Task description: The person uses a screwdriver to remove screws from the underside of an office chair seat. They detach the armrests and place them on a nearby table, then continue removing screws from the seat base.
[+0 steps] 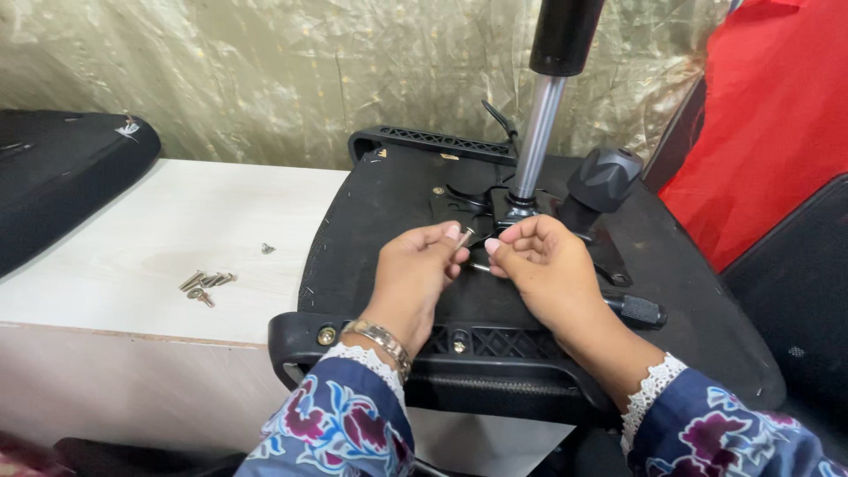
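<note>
floral sleeves frame both hands over the upturned chair seat (389, 212): the left hand (413, 278) pinches a small metal screw (465, 237) at its fingertips, and the right hand (541, 269), loosely curled, meets it. the screw looks light, hard and slippery, best gripped by the shank. spare screws (205, 284) lie on the white board (132, 230).
</note>
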